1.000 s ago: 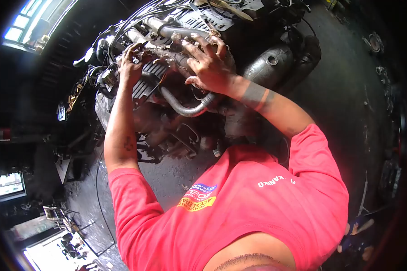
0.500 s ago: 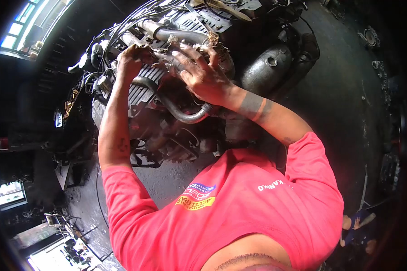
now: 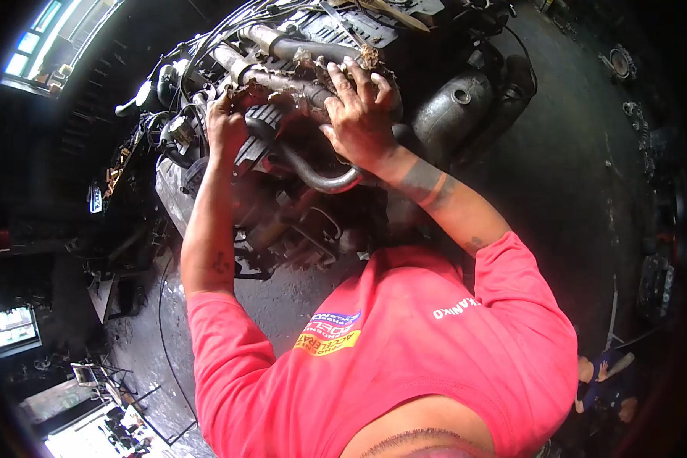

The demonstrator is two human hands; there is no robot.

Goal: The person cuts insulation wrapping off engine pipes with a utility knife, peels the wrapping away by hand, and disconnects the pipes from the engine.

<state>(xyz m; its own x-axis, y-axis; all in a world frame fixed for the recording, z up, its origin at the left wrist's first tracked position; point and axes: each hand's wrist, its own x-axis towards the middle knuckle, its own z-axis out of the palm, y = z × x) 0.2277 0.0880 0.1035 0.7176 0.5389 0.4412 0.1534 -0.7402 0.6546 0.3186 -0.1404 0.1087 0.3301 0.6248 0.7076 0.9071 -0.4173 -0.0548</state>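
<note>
On the engine (image 3: 263,114) in front of me, a pipe (image 3: 282,81) runs crosswise with ragged brown wrapping (image 3: 271,101) hanging off it. The fingers of my left hand (image 3: 226,130) are closed on the wrapping's left end. My right hand (image 3: 360,122) lies over the pipe's right end, fingers spread and stretched out, beside more torn brown material (image 3: 370,57). Its palm side is hidden. Below both hands, a bent metal tube (image 3: 320,182) curves across the engine.
A dark metal cylinder (image 3: 454,103) with a round port sits right of my right hand. Cables and hoses (image 3: 183,84) crowd the engine's left side. Another person (image 3: 607,382) is partly visible at lower right. Parts (image 3: 622,65) lie along the floor at the far right.
My right hand has slid right and up, uncovering more of the pipe. My left hand has shifted slightly right and down, still at the wrapping.
</note>
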